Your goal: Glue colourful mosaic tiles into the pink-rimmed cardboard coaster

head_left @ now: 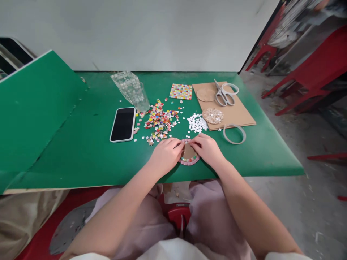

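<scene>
Fingers (181,143) of your left hand (166,154) and right hand (208,147) are bent close together at the far rim of the round brown disc edged with pink tiles (190,150), fingertips narrowed; whether they pinch a tile cannot be told. That disc lies between your hands, near the front edge of the green-covered surface (86,155), with a row of coloured tiles inside its near rim.

Around you, largest first: a green panel (40,108) stands at the left, and a red plastic chair (322,65) is off to the right. Brown rectangular boards (238,108) lie stacked at your right, carrying grey-handled scissors (219,90), a pale round ring (237,90), a plain brown disc (205,95) and a disc covered with pale shiny pieces (213,116). To your left is a phone with a white edge and dark screen (123,124). Beyond it, a clear plastic cup (143,101) leans under clear sheeting with pale squares (126,85). Another pale grey ring (244,136) rests just right of your right hand. Farther off lies a multicoloured tile sheet (181,92). Ahead of your hands are heaped mixed-colour tiles (159,119) and, right of them, small white tiles (197,123).
</scene>
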A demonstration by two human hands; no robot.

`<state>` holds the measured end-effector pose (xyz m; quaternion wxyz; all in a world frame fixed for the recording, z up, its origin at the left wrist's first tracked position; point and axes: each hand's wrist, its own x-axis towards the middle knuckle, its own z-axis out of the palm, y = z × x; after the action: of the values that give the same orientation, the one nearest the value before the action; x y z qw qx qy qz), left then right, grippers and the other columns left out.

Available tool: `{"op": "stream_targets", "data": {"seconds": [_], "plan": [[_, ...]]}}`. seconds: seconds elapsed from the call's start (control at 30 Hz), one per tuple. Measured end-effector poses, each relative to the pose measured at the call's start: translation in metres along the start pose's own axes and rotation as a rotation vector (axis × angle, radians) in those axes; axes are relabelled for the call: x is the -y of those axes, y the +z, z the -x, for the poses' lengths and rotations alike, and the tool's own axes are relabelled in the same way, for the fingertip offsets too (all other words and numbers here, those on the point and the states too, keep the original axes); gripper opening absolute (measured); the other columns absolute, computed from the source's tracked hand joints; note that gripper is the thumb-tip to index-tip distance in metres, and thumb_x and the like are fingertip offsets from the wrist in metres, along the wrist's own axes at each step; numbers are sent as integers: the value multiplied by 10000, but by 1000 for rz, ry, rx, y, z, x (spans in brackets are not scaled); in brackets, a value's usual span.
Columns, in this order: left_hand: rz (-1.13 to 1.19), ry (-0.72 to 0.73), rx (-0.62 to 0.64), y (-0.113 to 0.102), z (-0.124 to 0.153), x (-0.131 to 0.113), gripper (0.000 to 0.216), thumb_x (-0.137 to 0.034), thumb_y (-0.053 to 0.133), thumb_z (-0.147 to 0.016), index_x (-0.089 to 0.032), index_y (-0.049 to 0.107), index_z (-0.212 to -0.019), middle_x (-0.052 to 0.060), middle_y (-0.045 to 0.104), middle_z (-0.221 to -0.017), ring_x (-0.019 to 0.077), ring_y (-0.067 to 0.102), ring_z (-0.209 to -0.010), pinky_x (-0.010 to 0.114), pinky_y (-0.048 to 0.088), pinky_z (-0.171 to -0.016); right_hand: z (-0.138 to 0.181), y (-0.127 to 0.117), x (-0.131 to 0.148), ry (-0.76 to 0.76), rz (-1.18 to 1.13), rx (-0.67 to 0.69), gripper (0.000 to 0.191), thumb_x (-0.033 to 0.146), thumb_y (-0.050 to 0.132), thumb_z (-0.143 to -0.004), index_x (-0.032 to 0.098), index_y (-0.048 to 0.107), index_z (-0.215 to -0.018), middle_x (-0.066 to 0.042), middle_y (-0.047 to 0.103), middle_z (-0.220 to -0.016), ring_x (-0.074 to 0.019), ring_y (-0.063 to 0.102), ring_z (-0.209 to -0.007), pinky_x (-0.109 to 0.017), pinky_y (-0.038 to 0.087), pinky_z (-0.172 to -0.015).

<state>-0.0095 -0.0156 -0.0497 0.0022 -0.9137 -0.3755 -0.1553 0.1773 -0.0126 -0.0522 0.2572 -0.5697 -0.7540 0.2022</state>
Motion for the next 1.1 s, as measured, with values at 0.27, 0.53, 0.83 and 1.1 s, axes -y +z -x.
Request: {"op": "stream_targets", "data": {"seconds": [0.27,0.53,0.83,1.1], "plan": [[-9,0,23,-2,1,-2,293,-158,427,-879,-100,582,-1120,106,662,-976,224,607,-911,368,486,-770,5,8,0,-54,45,-106,175,214,516,-844,180,687,-858,-61,618,-806,-167,573,-793,-268,456,-714],[39,-7,-42,3,2,-3,274,-184,406,-897,-110,596,-1079,112,665,-962,210,613,-895,358,502,-759,3,14,2,-52,87,-108,191,279,502,-866,239,689,-878,-35,628,-860,-142,582,-785,-239,431,-649],[38,-14,8,1,0,-3,277,-190,409,-898,-96,598,-1077,104,655,-935,211,606,-870,349,502,-755,0,15,2,-56,87,-75,171,252,512,-852,224,681,-856,-38,630,-861,-152,589,-799,-240,433,-657],[33,-35,51,-3,-2,-6,280,-204,411,-896,-92,601,-1068,106,653,-938,222,598,-874,365,504,-764,1,17,2,-85,111,-102,187,261,505,-861,222,689,-869,-52,628,-864,-166,588,-819,-254,447,-694]]}}
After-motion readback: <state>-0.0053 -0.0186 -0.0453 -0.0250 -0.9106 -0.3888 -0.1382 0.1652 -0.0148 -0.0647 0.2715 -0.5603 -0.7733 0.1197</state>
